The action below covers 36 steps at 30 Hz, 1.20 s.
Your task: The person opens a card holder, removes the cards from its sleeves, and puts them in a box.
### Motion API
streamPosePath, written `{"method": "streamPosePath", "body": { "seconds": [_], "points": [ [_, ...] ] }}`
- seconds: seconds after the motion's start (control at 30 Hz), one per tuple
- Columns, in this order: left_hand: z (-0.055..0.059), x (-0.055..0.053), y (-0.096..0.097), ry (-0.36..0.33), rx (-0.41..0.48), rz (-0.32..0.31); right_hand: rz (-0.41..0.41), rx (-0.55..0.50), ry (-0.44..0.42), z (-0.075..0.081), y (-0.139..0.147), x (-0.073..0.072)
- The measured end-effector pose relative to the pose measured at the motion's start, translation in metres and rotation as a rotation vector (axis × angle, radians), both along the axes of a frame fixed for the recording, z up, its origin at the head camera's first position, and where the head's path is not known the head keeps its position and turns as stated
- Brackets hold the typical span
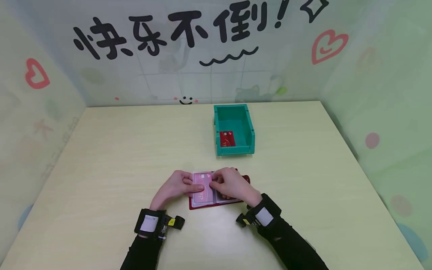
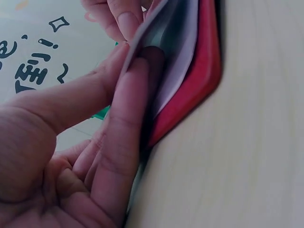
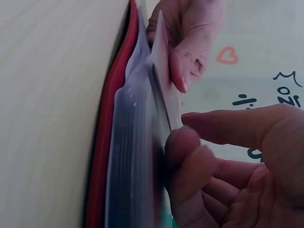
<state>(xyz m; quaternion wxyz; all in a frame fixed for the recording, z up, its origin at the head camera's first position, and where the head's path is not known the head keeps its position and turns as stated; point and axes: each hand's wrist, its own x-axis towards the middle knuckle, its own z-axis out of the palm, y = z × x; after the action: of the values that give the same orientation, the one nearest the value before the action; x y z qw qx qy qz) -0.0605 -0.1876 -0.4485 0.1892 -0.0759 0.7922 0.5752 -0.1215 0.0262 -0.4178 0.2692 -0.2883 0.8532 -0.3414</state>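
Observation:
A small card holder with a red cover lies open on the table, its clear sleeve pages stacked inside. On its left side is a pink bank card. My left hand pinches the left page with the card, thumb on top and a finger underneath; in the left wrist view that page bows up from the red cover. Over the holder's right half, my right hand has its thumb and index finger at the card's right edge, pinching it. The right hand hides much of the right pages.
A teal open bin stands beyond the holder, with a red card inside near its front wall. The pale table meets printed walls at the back and both sides. A black camera strap is on each wrist.

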Motion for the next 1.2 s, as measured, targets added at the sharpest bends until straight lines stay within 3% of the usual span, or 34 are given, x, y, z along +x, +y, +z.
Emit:
{"method": "streamPosePath", "body": {
  "seconds": [0.2,0.43,0.53,0.8,1.2],
  "points": [
    [0.001,0.002,-0.001,-0.028,0.012,-0.005,-0.042,0.007,-0.077,-0.003,-0.004,-0.003],
    [-0.001,-0.001,-0.016,-0.033,0.147,-0.123,-0.055,-0.008,-0.137,-0.009,-0.007,-0.004],
    [-0.001,-0.002,-0.019,-0.046,0.178,-0.145,-0.049,-0.033,-0.156,-0.013,-0.007,-0.006],
    [0.001,-0.004,-0.014,-0.06,0.134,-0.059,-0.079,-0.079,-0.236,-0.019,-0.003,-0.012],
    [0.001,-0.004,-0.014,-0.039,0.103,-0.055,-0.077,-0.088,-0.264,-0.017,-0.003,-0.012]
  ]
}}
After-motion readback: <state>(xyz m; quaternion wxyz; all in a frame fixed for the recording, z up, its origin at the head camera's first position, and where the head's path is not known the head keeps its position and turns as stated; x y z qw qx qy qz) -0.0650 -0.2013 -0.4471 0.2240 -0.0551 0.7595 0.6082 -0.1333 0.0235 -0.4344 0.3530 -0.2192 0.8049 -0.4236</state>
